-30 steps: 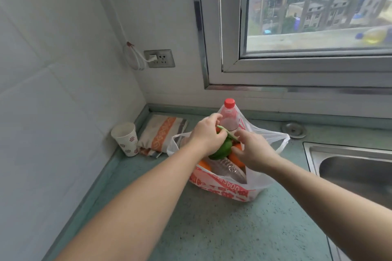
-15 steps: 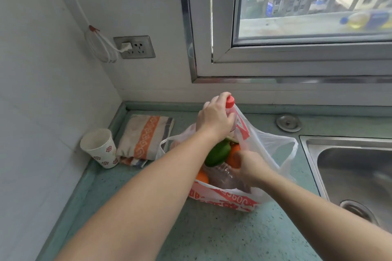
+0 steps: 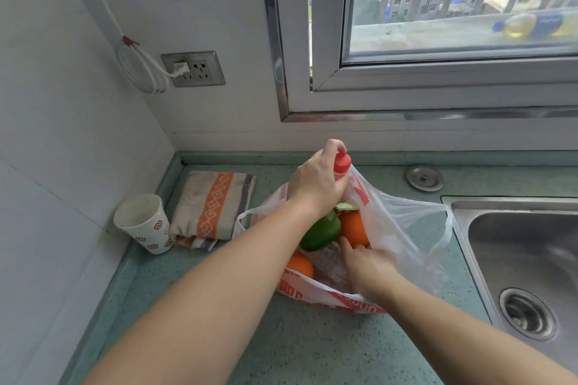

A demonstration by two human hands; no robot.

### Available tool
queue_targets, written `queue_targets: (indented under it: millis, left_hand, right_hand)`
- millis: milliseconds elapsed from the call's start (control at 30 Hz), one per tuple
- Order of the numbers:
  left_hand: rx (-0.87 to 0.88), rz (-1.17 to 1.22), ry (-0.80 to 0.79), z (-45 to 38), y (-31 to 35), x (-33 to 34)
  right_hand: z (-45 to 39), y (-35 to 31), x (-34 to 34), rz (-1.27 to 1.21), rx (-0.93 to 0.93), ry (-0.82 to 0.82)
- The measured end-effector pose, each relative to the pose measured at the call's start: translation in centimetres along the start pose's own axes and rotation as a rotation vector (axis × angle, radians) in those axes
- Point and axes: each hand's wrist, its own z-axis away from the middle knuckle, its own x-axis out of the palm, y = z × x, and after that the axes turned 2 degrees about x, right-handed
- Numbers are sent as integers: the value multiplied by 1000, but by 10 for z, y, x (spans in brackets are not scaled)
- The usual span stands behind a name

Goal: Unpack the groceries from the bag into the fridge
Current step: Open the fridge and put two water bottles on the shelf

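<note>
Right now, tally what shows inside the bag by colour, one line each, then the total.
Orange: 2, an orange behind the right hand and another orange at the near edge.
Green: 1, the green pepper.
Red-capped: 1, the bottle gripped by the left hand.
Clear: 1, a clear plastic item under the right hand.
Total: 5 visible; more may be hidden.

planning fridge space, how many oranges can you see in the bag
2. One orange sits right of the green pepper, just above the right hand. The other is at the bag's front left edge. More may be hidden underneath.
</note>
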Motion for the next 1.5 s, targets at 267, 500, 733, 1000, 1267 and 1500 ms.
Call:
queue_targets:
  millis: [267,500,733,1000,1267,1500]
  left_hand:
    - [-57,15,-57,10,0,-12]
    - [-69,8,-47,22,3,-20]
    - [-87,26,0,28,5,-38]
    - [-165,97,105,34,1,-55]
    - [-136,162,144,39,12,-82]
    - [-89,68,143,44,37,-119]
  right_hand:
    - [2,13,-29,-236,-69,-24]
    - [13,15,-72,-388,-100,58]
    - [21,14,-95,-464,-125,83]
    - [27,-1,-128,-497,-186,191]
    - [46,13,-158,-438,-238,396]
    - [77,45,-216,-340,-350,561]
